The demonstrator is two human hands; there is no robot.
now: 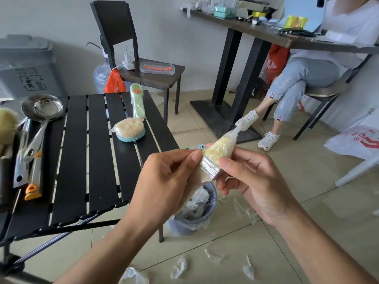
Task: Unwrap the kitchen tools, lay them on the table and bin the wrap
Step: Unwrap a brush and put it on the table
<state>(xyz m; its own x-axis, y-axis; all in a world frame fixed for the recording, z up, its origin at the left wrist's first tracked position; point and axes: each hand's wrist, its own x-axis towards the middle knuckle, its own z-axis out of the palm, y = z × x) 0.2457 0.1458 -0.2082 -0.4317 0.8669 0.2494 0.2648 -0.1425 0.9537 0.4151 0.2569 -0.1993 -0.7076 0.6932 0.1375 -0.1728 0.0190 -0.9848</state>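
Both my hands hold a pastry brush (217,151) wrapped in clear film, above a grey bin (190,220) full of crumpled wrap. My left hand (164,181) grips the wooden handle and pinches at the metal ferrule. My right hand (252,181) pinches the brush at the ferrule and pale bristles. A twisted tail of film sticks out past the bristle tip. On the black slatted table (98,160) lie a wrapped sponge (129,129), a wrapped green tool (137,103), two steel ladles (43,108) and an orange-tipped tool (33,181).
Scraps of clear film (213,261) lie on the tiled floor near the bin. A large grey waste bin (26,66) stands behind the table. A black chair (143,64) carries a plastic box. A seated person (297,78) is at a second table to the right.
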